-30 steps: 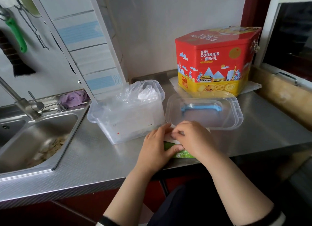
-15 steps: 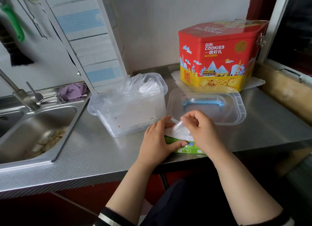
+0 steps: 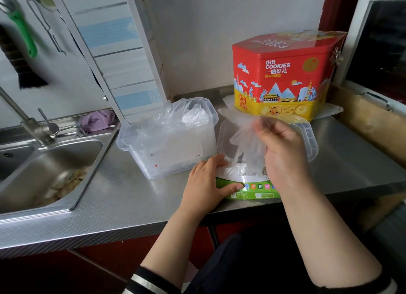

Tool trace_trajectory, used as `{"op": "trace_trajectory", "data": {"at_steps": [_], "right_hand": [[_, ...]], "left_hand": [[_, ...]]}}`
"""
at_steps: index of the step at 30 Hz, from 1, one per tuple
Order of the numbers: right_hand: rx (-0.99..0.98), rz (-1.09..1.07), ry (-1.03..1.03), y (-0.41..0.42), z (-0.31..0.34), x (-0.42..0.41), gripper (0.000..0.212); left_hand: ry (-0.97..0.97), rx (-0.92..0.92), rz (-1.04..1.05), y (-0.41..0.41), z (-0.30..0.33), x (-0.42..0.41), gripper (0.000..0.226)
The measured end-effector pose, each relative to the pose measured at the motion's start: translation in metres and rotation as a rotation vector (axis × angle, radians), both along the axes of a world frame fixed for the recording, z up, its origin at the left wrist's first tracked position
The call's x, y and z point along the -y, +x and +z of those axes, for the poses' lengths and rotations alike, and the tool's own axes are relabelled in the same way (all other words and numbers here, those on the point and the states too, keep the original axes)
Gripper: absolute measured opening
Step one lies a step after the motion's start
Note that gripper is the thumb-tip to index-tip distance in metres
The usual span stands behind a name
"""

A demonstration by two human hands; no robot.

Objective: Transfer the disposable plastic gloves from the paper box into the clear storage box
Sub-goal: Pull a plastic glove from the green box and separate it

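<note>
— Gloves (image 3: 246, 137): where were they?

— One thin clear glove hung from the right hand (image 3: 283, 148), pinched between blurred fingertips above the paper box (image 3: 248, 189). Its lower end still met the white wad in the box's opening. More gloves were heaped in the clear box (image 3: 169, 144), spilling above its rim.

— And the left hand (image 3: 208, 183)?

— It gripped the paper box's left end, thumb on the green front, fingers over the top. The box sat at the counter's (image 3: 114, 197) front edge, much of it covered by both hands.

— What was hard to see?

— The clear lid (image 3: 307, 140) lay behind the raised glove and right hand, only its rim showing. How many gloves remained in the paper box could not be told.

— Room to move?

— The clear box stood just left of the lid, near the paper box. A cookie tin (image 3: 283, 74) filled the back right corner; the sink (image 3: 48, 172) was cut into the left end, bare steel between.
</note>
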State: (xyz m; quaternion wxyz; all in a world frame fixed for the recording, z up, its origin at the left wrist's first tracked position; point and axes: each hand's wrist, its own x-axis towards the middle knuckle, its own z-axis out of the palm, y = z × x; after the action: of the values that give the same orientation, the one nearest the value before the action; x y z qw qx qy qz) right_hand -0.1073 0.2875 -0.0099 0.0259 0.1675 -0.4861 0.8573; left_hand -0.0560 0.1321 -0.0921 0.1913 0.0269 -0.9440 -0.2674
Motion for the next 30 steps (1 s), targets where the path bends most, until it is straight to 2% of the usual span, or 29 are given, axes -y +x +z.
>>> {"op": "trace_trajectory", "data": {"at_steps": [3, 7, 11, 13, 15, 17, 18, 20, 21, 22, 24, 25, 27, 28, 30], "right_hand": [[-0.119, -0.066, -0.137, 0.007, 0.017, -0.005, 0.016], [-0.269, -0.176, -0.095, 0.020, 0.024, -0.008, 0.013], [-0.396, -0.240, -0.127, 0.028, 0.031, -0.007, 0.007], [-0.549, -0.346, -0.041, 0.028, 0.035, -0.007, 0.005], [-0.754, -0.461, 0.093, 0.026, 0.038, -0.006, 0.006], [-0.917, -0.521, 0.246, 0.021, 0.037, -0.003, 0.006], [-0.974, -0.541, 0.325, 0.017, 0.035, 0.000, 0.007], [-1.051, -0.586, 0.471, 0.009, 0.025, 0.006, 0.013], [-1.079, -0.606, 0.537, 0.006, 0.018, 0.010, 0.014], [-1.101, -0.628, 0.598, 0.003, 0.011, 0.013, 0.013], [-1.111, -0.683, 0.702, 0.001, -0.003, 0.021, 0.009], [-1.100, -0.715, 0.743, 0.002, -0.008, 0.025, 0.009], [-1.070, -0.744, 0.818, 0.003, -0.016, 0.032, 0.020], [-1.058, -0.738, 0.861, 0.005, -0.019, 0.036, 0.029], [-1.042, -0.722, 0.941, 0.007, -0.021, 0.042, 0.044]], "left_hand": [[-0.034, -0.008, -0.013, 0.002, 0.001, -0.001, 0.081], [0.019, -0.017, -0.037, 0.004, 0.007, 0.002, 0.081], [-0.056, -0.043, -0.082, 0.003, 0.017, 0.002, 0.078], [-0.075, -0.052, -0.069, 0.001, 0.017, 0.002, 0.070], [-0.060, -0.128, -0.041, 0.000, 0.021, 0.003, 0.050], [0.178, -0.294, 0.038, 0.002, 0.035, 0.003, 0.016], [0.393, -0.340, 0.057, 0.005, 0.047, 0.003, 0.015], [0.873, -0.285, -0.027, 0.011, 0.081, 0.005, 0.062], [1.031, -0.204, -0.140, 0.014, 0.097, 0.008, 0.077], [1.082, -0.115, -0.236, 0.017, 0.112, 0.011, 0.084], [0.950, 0.023, -0.318, 0.020, 0.132, 0.011, 0.074], [0.862, 0.040, -0.319, 0.019, 0.137, 0.010, 0.058], [0.762, -0.035, -0.250, 0.011, 0.143, 0.008, 0.025], [0.743, -0.088, -0.213, 0.007, 0.145, 0.007, 0.016], [0.740, -0.183, -0.201, 0.001, 0.150, 0.008, 0.018]]}}
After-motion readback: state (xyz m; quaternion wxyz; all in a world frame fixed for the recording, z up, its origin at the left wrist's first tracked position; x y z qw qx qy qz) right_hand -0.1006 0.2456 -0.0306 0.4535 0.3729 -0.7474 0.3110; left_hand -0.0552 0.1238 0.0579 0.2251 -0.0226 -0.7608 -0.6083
